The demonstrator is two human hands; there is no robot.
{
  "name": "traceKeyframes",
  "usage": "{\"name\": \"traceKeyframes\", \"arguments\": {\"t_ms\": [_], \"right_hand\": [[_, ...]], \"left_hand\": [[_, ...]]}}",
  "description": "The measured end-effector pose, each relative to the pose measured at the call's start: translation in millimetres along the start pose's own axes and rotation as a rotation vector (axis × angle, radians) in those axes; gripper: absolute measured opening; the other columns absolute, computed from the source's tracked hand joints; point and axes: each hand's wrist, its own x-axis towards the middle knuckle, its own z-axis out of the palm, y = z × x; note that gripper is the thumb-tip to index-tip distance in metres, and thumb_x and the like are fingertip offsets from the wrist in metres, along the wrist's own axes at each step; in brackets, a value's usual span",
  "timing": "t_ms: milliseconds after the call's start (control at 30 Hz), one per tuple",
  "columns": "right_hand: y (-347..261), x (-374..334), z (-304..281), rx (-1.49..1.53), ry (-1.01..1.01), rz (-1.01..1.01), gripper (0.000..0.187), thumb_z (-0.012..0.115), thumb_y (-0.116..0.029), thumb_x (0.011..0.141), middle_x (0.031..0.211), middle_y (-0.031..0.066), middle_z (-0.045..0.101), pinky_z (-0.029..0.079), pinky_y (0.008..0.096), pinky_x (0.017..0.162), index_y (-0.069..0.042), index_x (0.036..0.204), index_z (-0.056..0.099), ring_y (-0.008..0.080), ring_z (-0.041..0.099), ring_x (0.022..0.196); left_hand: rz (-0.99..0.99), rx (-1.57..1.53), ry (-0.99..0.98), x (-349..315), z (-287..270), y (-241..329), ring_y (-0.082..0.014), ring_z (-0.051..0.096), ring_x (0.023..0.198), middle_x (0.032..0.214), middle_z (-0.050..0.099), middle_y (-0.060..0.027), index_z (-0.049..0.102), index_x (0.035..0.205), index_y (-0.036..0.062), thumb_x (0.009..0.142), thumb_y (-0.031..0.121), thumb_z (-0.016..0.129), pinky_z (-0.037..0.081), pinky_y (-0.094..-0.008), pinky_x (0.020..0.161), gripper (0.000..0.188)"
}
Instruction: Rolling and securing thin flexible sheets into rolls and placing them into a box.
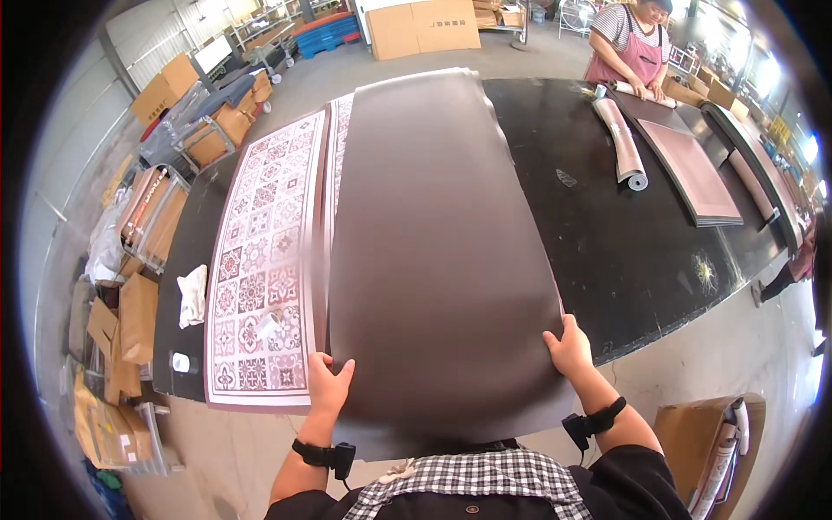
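Note:
A long, plain dark grey-brown mat [433,217] stretches across the black table in front of me, its near end raised and curving over the table's front edge toward my body. My left hand [329,383] grips its left edge, with the thumb on top. On the opposite edge my right hand [572,348] grips it in the same way, and the fingers beneath are hidden. Left of it lies a mat with a tile pattern [260,217], face up, partly covered by the plain one. A small white object, perhaps a tape roll [269,326], sits on the patterned mat.
A white cloth [192,296] and a small white roll [180,362] lie at the table's left edge. Rightward are a rolled mat [620,143] and stacked mats [693,173]. A co-worker [631,52] handles a roll at the far right. Cardboard boxes [137,319] stand left.

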Motion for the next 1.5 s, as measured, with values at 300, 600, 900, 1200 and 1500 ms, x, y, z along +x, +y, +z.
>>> {"name": "traceKeyframes", "arguments": {"t_ms": [300, 600, 900, 1200, 1500], "right_hand": [[-17.3, 47.9, -17.5, -0.025, 0.050, -0.115, 0.049, 0.071, -0.027, 0.087, 0.116, 0.0263, 0.067, 0.049, 0.0456, 0.097, 0.002, 0.125, 0.058, 0.0415, 0.062, 0.113], [16.7, 6.6, -17.4, 0.663, -0.353, 0.173, 0.039, 0.067, -0.022, 0.094, 0.105, 0.0133, 0.070, 0.052, 0.0331, 0.087, 0.007, 0.119, 0.062, 0.0193, 0.065, 0.096], [-26.1, 107.4, 2.0, 0.197, -0.058, 0.061, 0.052, 0.066, -0.037, 0.093, 0.112, 0.0275, 0.068, 0.050, 0.0443, 0.093, 0.006, 0.121, 0.058, 0.0396, 0.066, 0.108], [-85.5, 240.3, 14.5, -0.105, 0.180, -0.128, 0.042, 0.065, -0.035, 0.093, 0.114, 0.0291, 0.065, 0.049, 0.0496, 0.095, 0.002, 0.111, 0.058, 0.0445, 0.061, 0.111], [-47.6, 156.2, -7.9, 0.091, -0.009, -0.165, 0.080, 0.075, -0.042, 0.083, 0.127, 0.0282, 0.061, 0.047, 0.0438, 0.102, 0.003, 0.140, 0.043, 0.0402, 0.059, 0.121]], "left_hand": [[0.052, -0.108, 0.015, 64.3, 23.8, 4.1, -0.0390, 0.064, 0.104, 0.110, 0.067, -0.0254, 0.059, 0.113, -0.0052, 0.091, 0.024, 0.069, 0.049, -0.0427, 0.091, 0.038], [-0.163, -0.484, -0.322, 37.0, 4.8, -21.0, -0.0239, 0.064, 0.101, 0.113, 0.066, -0.0177, 0.055, 0.123, -0.0079, 0.098, 0.026, 0.063, 0.052, -0.0362, 0.087, 0.044], [-0.225, -0.270, -0.268, 85.2, 13.8, 18.6, -0.0342, 0.064, 0.104, 0.110, 0.065, -0.0283, 0.053, 0.125, -0.0089, 0.094, 0.027, 0.065, 0.048, -0.0412, 0.091, 0.049], [0.147, -0.005, 0.023, 219.1, 59.6, 26.5, -0.0400, 0.056, 0.124, 0.131, 0.059, -0.0309, 0.051, 0.132, -0.0082, 0.097, 0.031, 0.064, 0.043, -0.0417, 0.104, 0.055], [0.214, 0.056, -0.053, 167.2, 45.6, 0.4, -0.0417, 0.055, 0.126, 0.133, 0.056, -0.0316, 0.042, 0.141, -0.0088, 0.090, 0.039, 0.071, 0.042, -0.0456, 0.107, 0.076]]}}
